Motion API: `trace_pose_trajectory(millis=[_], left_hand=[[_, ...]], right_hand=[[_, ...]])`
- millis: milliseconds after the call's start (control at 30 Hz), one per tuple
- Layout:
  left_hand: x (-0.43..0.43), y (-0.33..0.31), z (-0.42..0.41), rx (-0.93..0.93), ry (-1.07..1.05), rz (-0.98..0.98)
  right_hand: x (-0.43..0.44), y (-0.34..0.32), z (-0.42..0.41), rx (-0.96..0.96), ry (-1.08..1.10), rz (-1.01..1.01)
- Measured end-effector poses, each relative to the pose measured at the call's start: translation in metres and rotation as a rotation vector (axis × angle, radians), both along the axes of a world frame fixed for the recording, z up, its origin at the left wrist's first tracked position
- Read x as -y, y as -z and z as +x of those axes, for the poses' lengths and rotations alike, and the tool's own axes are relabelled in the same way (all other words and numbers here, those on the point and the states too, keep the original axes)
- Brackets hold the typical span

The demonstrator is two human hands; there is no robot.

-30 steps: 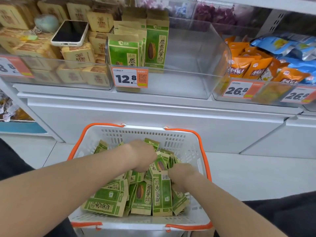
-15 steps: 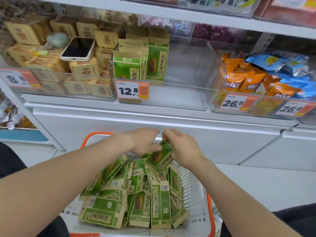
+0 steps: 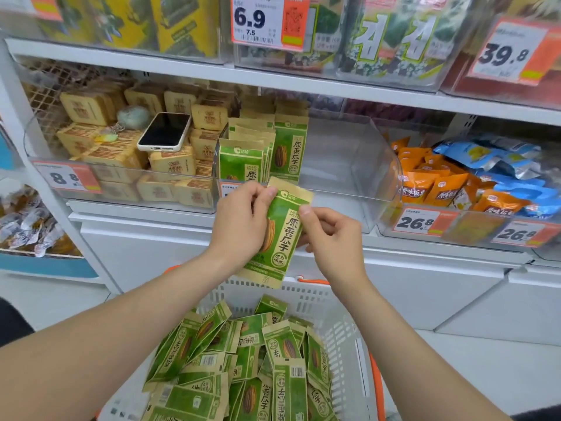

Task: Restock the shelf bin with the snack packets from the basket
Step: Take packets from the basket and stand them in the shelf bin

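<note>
Left hand [image 3: 243, 221], right hand [image 3: 332, 238] close, fingers [image 3: 315, 219] curled

A phone [image 3: 164, 132] lies screen-up on stacked tan packets [image 3: 173, 161], with a pale green charm [image 3: 133, 117] just beside it. To the right, orange packets [image 3: 425, 183] sit beside blue packets [image 3: 485, 159] above a 26.8 tag [image 3: 420, 222]. An 8.8 tag [image 3: 65, 177] fronts the tan packets, and a 6.9 tag [image 3: 258, 19] and a 39.8 tag [image 3: 510, 53] hang on the shelf above

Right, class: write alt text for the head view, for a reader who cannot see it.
The left hand and right hand pinch a green snack packet before a clear shelf bin; more packets lie in the white basket below.
</note>
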State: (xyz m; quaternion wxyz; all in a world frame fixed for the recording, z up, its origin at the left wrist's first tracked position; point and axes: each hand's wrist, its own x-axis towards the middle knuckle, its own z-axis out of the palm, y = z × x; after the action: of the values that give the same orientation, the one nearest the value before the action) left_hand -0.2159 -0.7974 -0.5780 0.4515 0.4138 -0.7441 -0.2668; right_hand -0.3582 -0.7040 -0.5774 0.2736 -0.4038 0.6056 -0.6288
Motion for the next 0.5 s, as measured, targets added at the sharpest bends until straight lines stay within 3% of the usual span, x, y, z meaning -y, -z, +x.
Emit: trace_pose_trajectory(millis=[300,433,500], left_hand=[[0.0,-0.03,-0.011,-0.008,-0.134,-0.167],[0.009,-0.042,-0.013,-0.05,-0.154,-0.223],[0.014,-0.047,-0.014,-0.015,-0.159,-0.269]], right_hand=[[0.017,-0.028,0.019,0.335,0.142,-0.12],[0.023,-0.031,0.029,0.164,0.049,-0.124],[0.03,-0.035,0.027,0.166,0.046,-0.139]])
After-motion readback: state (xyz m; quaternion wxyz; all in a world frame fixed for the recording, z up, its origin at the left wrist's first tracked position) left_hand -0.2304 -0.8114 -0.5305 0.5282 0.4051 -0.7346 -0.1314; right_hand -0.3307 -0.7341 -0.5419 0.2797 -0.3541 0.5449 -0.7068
